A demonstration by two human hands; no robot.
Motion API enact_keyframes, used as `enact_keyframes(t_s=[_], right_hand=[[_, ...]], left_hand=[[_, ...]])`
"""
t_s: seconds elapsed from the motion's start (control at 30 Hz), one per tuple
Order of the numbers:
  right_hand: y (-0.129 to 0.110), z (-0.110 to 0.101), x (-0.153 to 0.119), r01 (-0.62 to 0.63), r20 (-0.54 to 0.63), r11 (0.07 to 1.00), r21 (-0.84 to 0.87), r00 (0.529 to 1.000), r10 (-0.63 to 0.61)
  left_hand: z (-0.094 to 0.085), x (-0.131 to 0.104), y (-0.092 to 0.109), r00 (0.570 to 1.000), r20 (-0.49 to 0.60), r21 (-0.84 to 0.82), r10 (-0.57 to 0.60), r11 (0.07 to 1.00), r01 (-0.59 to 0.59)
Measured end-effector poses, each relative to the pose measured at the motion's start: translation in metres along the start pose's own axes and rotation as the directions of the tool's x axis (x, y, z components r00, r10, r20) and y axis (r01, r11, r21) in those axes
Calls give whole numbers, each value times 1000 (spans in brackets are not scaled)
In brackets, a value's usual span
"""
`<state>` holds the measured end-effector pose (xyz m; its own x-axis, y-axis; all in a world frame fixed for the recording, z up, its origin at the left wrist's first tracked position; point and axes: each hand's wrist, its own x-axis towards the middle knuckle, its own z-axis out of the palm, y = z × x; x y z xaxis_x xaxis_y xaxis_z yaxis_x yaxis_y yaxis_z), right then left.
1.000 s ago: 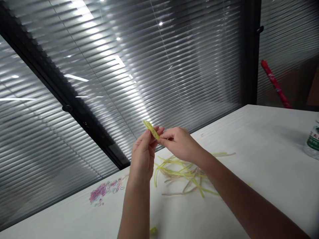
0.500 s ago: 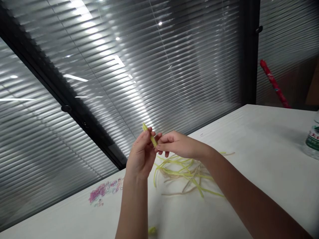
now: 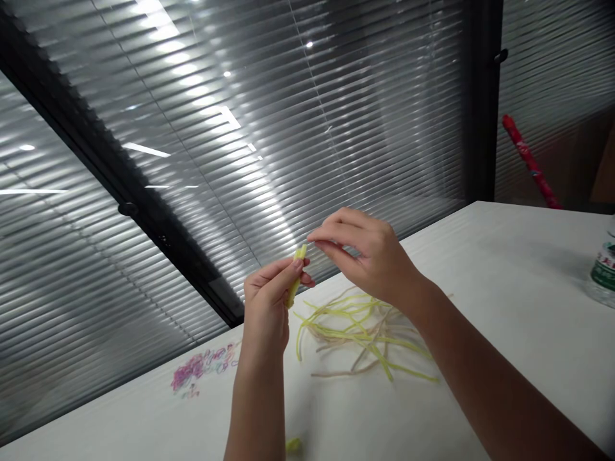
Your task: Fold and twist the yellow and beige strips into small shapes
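Note:
My left hand (image 3: pixel 271 288) is raised over the table, its thumb and fingers pinching a short yellow bundle of folded, cord-like strands (image 3: pixel 301 253). The bundle stands nearly upright, tilted a little right. Close to its top end, my right hand (image 3: pixel 362 246) holds thumb and fingertips pressed together. Whatever is between those fingertips, if anything, is too small to make out. Below both hands, loose yellow and beige strands (image 3: pixel 355 333) lie crisscrossed on the white table (image 3: pixel 365 416), partly hidden by my right forearm.
Small pink, purple and bluish loops (image 3: pixel 192 370) are heaped at the table's left. A small yellow piece (image 3: pixel 293 444) lies near the bottom edge. A clear bottle with a green label (image 3: pixel 603 272) stands far right. Glass with blinds (image 3: pixel 288 128) runs behind the table.
My right hand has moved up and right, from the bundle's lower end to beside its top. My left hand has turned the bundle, which leaned left and now leans slightly right.

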<state>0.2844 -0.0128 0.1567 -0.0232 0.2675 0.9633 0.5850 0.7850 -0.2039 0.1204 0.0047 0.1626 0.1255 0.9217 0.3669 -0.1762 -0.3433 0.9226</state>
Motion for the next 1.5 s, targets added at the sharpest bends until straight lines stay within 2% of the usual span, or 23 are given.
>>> enact_keyframes(t_s=[0.1,0.2,0.57,1.07,1.5], right_hand=[[1,1,-1,87,34,985,-146,996,-83],[4,3,-3,150,62,963,-224,988,-140],[8,3,-5,257,74,913,-316,966,-246],[6,4,-4,258,95,904,-342,966,-240],[3,1,-3,231,68,917,-325,973,-221]], left_hand=[[1,-2,2,1000,18,22,-19,1000,19],[1,-3,4,999,40,32,-34,999,33],[5,-11,13,993,90,28,-82,996,80],[3,-15,12,998,61,92,7,996,-13],[2,-17,15,996,93,127,17,992,-29]])
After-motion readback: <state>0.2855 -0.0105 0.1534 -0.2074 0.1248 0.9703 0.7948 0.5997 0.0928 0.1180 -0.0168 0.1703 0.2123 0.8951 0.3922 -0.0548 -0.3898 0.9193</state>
